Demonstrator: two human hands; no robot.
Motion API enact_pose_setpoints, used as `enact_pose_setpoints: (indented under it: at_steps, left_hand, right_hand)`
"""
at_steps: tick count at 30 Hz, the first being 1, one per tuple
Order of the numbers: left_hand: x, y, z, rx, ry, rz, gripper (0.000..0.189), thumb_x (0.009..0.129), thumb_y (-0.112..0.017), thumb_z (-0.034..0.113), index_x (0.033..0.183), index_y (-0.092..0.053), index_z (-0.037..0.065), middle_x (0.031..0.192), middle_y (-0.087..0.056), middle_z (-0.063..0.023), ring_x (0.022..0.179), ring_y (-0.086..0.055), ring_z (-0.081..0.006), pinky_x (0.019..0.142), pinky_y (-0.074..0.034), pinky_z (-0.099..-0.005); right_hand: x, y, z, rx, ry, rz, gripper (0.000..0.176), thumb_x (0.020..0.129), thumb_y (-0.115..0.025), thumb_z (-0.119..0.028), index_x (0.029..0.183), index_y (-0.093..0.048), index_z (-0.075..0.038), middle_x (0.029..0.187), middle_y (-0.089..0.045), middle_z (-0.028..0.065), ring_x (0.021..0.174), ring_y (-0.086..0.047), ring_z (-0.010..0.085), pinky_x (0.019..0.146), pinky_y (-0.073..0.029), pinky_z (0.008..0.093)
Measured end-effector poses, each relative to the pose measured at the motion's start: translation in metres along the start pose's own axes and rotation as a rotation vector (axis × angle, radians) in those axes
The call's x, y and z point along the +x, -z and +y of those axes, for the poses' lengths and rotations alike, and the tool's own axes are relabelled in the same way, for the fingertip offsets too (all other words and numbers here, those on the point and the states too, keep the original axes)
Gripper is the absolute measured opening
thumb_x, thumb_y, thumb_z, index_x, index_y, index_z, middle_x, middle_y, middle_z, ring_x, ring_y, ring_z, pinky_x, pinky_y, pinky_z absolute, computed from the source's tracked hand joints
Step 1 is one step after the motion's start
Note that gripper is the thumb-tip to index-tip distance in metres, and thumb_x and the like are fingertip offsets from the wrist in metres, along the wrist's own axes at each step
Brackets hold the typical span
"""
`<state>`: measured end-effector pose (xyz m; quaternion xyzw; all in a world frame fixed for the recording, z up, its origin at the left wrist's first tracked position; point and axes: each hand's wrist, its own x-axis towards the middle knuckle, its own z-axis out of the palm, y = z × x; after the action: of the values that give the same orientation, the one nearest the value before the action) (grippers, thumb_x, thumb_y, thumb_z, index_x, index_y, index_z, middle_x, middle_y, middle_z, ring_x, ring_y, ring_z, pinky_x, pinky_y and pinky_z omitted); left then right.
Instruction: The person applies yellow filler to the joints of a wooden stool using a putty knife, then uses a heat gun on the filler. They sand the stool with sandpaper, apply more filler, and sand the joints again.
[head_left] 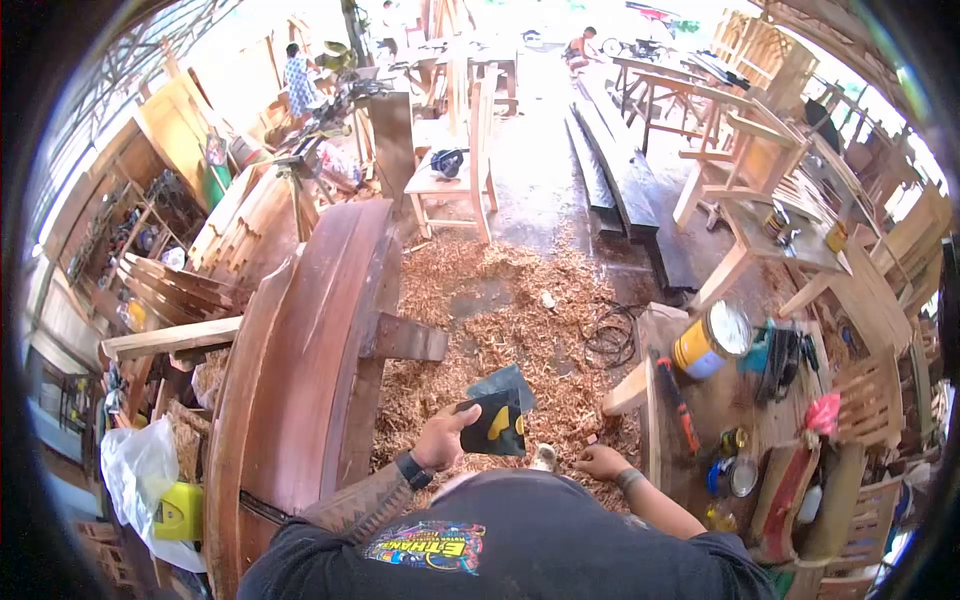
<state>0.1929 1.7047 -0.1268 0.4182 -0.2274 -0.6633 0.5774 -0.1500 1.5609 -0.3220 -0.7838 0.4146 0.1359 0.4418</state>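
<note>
My left hand [440, 440] grips the edge of a dark flat board [482, 436] with smears of yellow, putty-like paste [499, 423]. Behind its top edge shows a bluish, see-through flat piece [502, 382]. My right hand [603, 463] hangs in front of my body, fingers curled together. Right at its fingertips is a small pinkish thing [592, 438]; whether the fingers hold it I cannot tell. To the left stands a long reddish-brown wooden slab [318, 350], close beside my left forearm.
Wood shavings [480, 270] cover the floor ahead. On the right, a workbench [690, 480] carries a yellow-labelled can [712, 340], a red-and-black tool [677, 405] and small jars. A coiled cable [610, 335] lies near it. A wooden chair [455, 180] stands ahead; two people work farther back.
</note>
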Motion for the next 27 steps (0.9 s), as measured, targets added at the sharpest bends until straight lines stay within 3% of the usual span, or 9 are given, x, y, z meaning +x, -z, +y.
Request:
enact_pose_setpoints:
  at_steps: [5, 11, 12, 15, 17, 20, 23, 25, 27]
  left_hand:
    - [0.086, 0.002, 0.059, -0.236, 0.022, 0.050, 0.041, 0.105, -0.057, 0.024, 0.134, -0.056, -0.005, 0.129, -0.066, -0.0135, 0.116, -0.067, -0.0223, 0.104, -0.054, -0.0396]
    - [0.209, 0.078, 0.094, -0.278, -0.030, 0.145, 0.041, 0.104, -0.059, 0.025, 0.134, -0.058, -0.004, 0.128, -0.067, -0.0120, 0.116, -0.066, -0.0212, 0.105, -0.051, -0.0378]
    - [0.225, 0.090, 0.107, -0.048, -0.129, 0.154, 0.041, 0.105, -0.057, 0.024, 0.135, -0.057, -0.003, 0.129, -0.067, -0.0128, 0.118, -0.065, -0.0234, 0.106, -0.051, -0.0403]
    - [0.285, 0.137, 0.146, 0.212, -0.293, 0.195, 0.041, 0.106, -0.054, 0.022, 0.138, -0.055, -0.004, 0.131, -0.066, -0.0144, 0.121, -0.064, -0.0278, 0.107, -0.051, -0.0449]
    - [0.341, 0.194, 0.156, -0.192, -0.194, 0.238, 0.041, 0.105, -0.056, 0.021, 0.137, -0.055, -0.004, 0.131, -0.066, -0.0146, 0.120, -0.065, -0.0278, 0.107, -0.051, -0.0441]
    - [0.374, 0.210, 0.236, -0.324, -0.167, 0.224, 0.042, 0.103, -0.060, 0.022, 0.135, -0.056, -0.005, 0.131, -0.066, -0.0164, 0.119, -0.066, -0.0288, 0.109, -0.049, -0.0454]
    - [0.395, 0.232, 0.300, -0.341, -0.174, 0.297, 0.044, 0.102, -0.059, 0.022, 0.135, -0.055, -0.007, 0.129, -0.066, -0.0168, 0.117, -0.066, -0.0287, 0.108, -0.049, -0.0452]
    - [0.416, 0.262, 0.317, -0.385, -0.224, 0.334, 0.042, 0.104, -0.056, 0.022, 0.134, -0.057, -0.007, 0.126, -0.069, -0.0144, 0.113, -0.068, -0.0254, 0.105, -0.052, -0.0408]
    - [0.432, 0.288, 0.337, -0.337, -0.251, 0.377, 0.042, 0.104, -0.055, 0.020, 0.137, -0.055, -0.007, 0.128, -0.067, -0.0146, 0.116, -0.066, -0.0263, 0.106, -0.051, -0.0429]
  right_hand:
    - [0.099, 0.105, -0.051, -0.003, 0.216, -0.185, 0.031, 0.096, -0.068, -0.035, 0.105, -0.075, -0.006, 0.097, -0.074, 0.0125, 0.088, -0.072, 0.0265, 0.080, -0.054, 0.0401]
    - [0.232, 0.212, -0.092, -0.079, 0.197, -0.327, 0.033, 0.097, -0.067, -0.037, 0.102, -0.075, -0.006, 0.088, -0.074, 0.0110, 0.081, -0.070, 0.0225, 0.074, -0.054, 0.0380]
    - [0.266, 0.218, -0.076, -0.101, 0.288, -0.239, 0.033, 0.096, -0.067, -0.039, 0.100, -0.075, -0.007, 0.084, -0.073, 0.0117, 0.080, -0.069, 0.0232, 0.075, -0.054, 0.0394]
    - [0.348, 0.270, -0.086, -0.181, 0.095, -0.276, 0.036, 0.095, -0.068, -0.043, 0.095, -0.075, -0.008, 0.084, -0.073, 0.0125, 0.081, -0.068, 0.0250, 0.076, -0.054, 0.0404]
    - [0.403, 0.294, -0.081, -0.285, 0.070, -0.222, 0.043, 0.092, -0.067, -0.050, 0.097, -0.076, -0.008, 0.090, -0.073, 0.0151, 0.086, -0.069, 0.0282, 0.080, -0.053, 0.0428]
    - [0.493, 0.340, -0.060, -0.355, -0.120, -0.384, 0.048, 0.090, -0.065, -0.054, 0.107, -0.078, -0.011, 0.104, -0.075, 0.0186, 0.098, -0.070, 0.0357, 0.087, -0.054, 0.0465]
    - [0.598, 0.379, -0.038, -0.801, 0.073, -0.524, 0.043, 0.089, -0.068, -0.049, 0.105, -0.078, -0.010, 0.106, -0.076, 0.0159, 0.099, -0.070, 0.0364, 0.085, -0.055, 0.0469]
    - [0.652, 0.411, -0.047, -1.188, 0.591, -0.546, 0.021, 0.088, -0.065, -0.022, 0.106, -0.074, -0.014, 0.109, -0.075, 0.0099, 0.097, -0.072, 0.0298, 0.083, -0.058, 0.0454]
    - [0.711, 0.432, -0.077, -1.266, 0.730, -0.473, 0.018, 0.087, -0.063, -0.017, 0.104, -0.069, -0.014, 0.108, -0.073, 0.0099, 0.097, -0.072, 0.0294, 0.082, -0.058, 0.0467]
